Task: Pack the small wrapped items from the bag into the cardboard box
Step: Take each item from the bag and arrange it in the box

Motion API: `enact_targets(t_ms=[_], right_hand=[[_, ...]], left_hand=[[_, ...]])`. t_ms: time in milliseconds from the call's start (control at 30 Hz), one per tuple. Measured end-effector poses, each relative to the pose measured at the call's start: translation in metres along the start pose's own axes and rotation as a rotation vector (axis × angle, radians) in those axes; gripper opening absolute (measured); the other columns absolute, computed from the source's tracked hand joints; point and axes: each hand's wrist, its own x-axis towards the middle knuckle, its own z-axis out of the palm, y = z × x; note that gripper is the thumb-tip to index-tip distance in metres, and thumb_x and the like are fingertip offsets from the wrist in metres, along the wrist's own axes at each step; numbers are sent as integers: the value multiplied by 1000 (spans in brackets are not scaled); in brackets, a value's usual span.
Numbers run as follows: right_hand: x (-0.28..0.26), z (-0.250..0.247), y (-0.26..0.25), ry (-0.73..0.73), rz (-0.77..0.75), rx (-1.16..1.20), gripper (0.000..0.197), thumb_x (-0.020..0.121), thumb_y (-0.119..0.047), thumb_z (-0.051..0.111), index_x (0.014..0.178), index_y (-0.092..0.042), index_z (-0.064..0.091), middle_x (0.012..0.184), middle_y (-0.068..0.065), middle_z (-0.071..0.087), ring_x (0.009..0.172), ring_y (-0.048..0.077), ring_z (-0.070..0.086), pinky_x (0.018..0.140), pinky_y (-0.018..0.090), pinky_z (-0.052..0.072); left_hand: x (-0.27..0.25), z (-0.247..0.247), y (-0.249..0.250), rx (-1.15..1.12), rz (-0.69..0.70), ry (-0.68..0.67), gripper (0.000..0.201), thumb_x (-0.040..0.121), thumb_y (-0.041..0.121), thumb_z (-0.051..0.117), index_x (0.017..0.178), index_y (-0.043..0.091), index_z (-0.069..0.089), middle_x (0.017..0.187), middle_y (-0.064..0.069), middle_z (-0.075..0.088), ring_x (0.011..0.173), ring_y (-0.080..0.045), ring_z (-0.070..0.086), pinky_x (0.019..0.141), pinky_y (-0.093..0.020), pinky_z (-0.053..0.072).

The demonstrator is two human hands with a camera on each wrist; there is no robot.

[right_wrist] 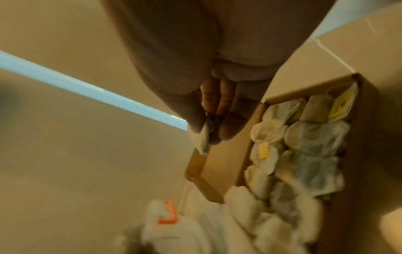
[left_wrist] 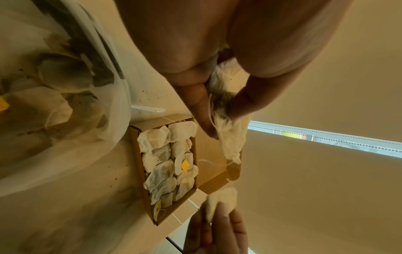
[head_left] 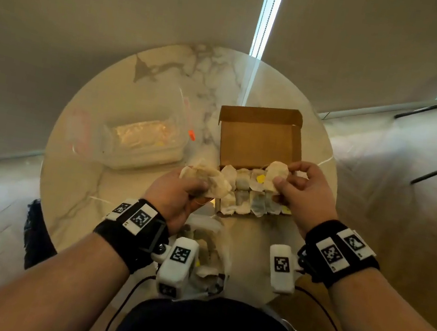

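My left hand (head_left: 178,196) grips a bunch of wrapped items (head_left: 205,179) left of the cardboard box (head_left: 258,140); my right hand (head_left: 303,190) pinches one wrapped item (head_left: 275,174) over its right side.

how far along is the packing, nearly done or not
Well along: two rows of wrapped items already fill the cardboard box. In hand: the left hand grips a bunch, the right hand pinches one. Left: more in the bag.
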Motion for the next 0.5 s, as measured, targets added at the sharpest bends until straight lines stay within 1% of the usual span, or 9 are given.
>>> enact_targets(t_ms=[67,133,167,200,267,300,367,400,500], right_hand=[[6,0,10,-32,-32,-166,31,91,-14,79,107,-28,57,93,4,74,81,22,74,79,42,64],[10,5,23,-86,-57,-385,30,89,-22,81,103,-32,56,93,-2,71,81,16,69,73,32,58],[11,10,30,-114,-55,-453,29,89,-24,80,102,-31,56,91,-4,70,81,13,67,71,28,53],[13,15,35,-137,-43,-496,26,89,-26,80,100,-31,57,89,-5,69,80,12,66,71,28,52],[18,27,44,-159,-2,-535,20,89,-30,78,97,-31,60,87,-5,69,83,13,67,77,32,55],[20,31,47,-166,8,-553,18,90,-31,78,97,-31,61,87,-7,69,85,13,67,80,32,55],[22,38,48,-187,7,-598,13,92,-30,76,99,-29,65,88,-10,64,87,10,63,81,28,49],[23,41,48,-205,-1,-619,12,93,-29,75,101,-27,66,90,-9,65,88,9,62,81,28,49],[26,47,48,-224,-72,-650,14,94,-28,73,107,-26,69,100,-4,70,98,17,65,89,35,55]], left_hand=[[6,1,-1,-1,1,22,23,96,-14,54,110,0,67,91,-13,78,82,-21,78,70,-29,65],[9,2,-4,-9,-1,63,21,97,-11,57,109,2,67,90,-11,79,82,-21,78,74,-30,65],[10,2,-6,-10,-5,81,19,97,-10,58,107,4,67,89,-10,80,82,-20,78,77,-32,66],[11,2,-8,-16,-8,95,18,98,-8,59,106,4,68,87,-9,80,82,-20,78,79,-33,66],[11,2,-13,-34,-15,126,14,98,-6,60,104,4,68,87,-9,80,81,-20,78,79,-33,66],[11,1,-15,-50,-19,146,13,98,-6,60,104,3,68,87,-10,80,80,-20,78,78,-34,66],[12,1,-17,-116,-31,179,11,98,-5,58,101,2,66,85,-11,79,75,-21,78,76,-35,65],[11,1,-17,-160,-38,191,11,98,-5,56,100,1,66,85,-13,78,74,-22,78,76,-36,65],[9,3,-18,-217,-45,211,12,99,-5,53,101,-2,65,90,-16,78,75,-25,78,77,-38,66]])
